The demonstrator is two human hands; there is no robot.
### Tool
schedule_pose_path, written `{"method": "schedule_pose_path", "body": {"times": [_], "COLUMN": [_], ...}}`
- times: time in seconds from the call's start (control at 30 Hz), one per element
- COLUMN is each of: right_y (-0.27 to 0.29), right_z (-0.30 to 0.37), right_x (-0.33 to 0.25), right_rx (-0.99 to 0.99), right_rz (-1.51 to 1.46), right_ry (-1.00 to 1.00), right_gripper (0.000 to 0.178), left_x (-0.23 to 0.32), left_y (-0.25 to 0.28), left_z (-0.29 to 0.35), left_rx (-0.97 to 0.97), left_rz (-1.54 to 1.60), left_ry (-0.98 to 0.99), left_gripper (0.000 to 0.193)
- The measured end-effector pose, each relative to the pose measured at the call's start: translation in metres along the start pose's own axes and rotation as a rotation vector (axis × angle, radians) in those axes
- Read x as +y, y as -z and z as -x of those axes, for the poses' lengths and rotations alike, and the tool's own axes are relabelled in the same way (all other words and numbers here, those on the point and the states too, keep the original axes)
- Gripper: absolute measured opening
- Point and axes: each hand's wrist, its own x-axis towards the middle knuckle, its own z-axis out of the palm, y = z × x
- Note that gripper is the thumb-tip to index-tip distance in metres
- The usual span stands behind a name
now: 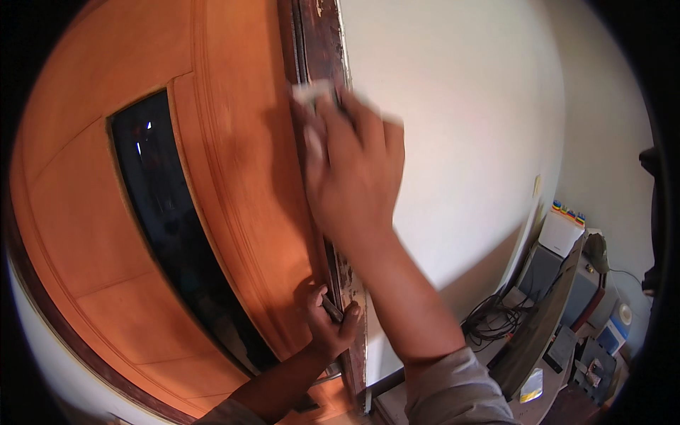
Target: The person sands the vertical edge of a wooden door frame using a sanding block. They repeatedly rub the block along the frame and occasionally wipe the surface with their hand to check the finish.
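Note:
My right hand [358,166], blurred by motion, is closed on a whitish folded piece [319,91] and presses it against the dark brown door frame [324,42]. Whether that piece is cloth or paper I cannot tell. The frame's paint is chipped, with pale patches along its edge. Lower down the same frame is my left hand [333,327], its fingers and thumb curled round a small dark narrow piece [331,309]. Whether this piece is loose or fixed to the frame is unclear. Left of both hands stands an orange-brown wooden door [241,177] with a long dark glass panel [173,205].
A white wall [453,106] borders the frame on the right. At lower right, a desk holds a dark flat screen [545,326], coiled black cables [492,319], a white box with colourful tops [562,232], and a blue-and-white container [613,333].

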Motion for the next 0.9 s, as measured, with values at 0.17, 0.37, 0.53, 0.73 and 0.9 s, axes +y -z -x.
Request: {"method": "schedule_pose_path", "body": {"times": [0.17, 0.37, 0.53, 0.73, 0.9], "right_y": [0.009, 0.046, -0.01, 0.042, 0.031], "right_z": [0.027, 0.083, -0.013, 0.072, 0.05], "right_x": [-0.009, -0.028, 0.005, -0.024, -0.016], "right_rx": [-0.081, -0.044, 0.033, -0.119, -0.131], "right_rz": [0.073, 0.002, 0.123, 0.123, 0.196], "right_ry": [-0.074, -0.009, 0.05, -0.008, 0.013], "right_gripper": [0.044, 0.051, 0.045, 0.053, 0.05], "left_x": [0.003, 0.008, 0.003, 0.006, 0.004], "left_y": [-0.002, 0.001, -0.003, -0.002, 0.0], "left_z": [0.001, -0.006, 0.002, -0.006, -0.008], "left_rx": [0.008, 0.025, 0.038, 0.049, 0.034], "left_rz": [-0.077, -0.222, 0.017, -0.223, -0.222], "left_ry": [-0.111, -0.282, -0.117, -0.29, -0.333], "left_gripper": [0.075, 0.073, 0.074, 0.073, 0.077]}}
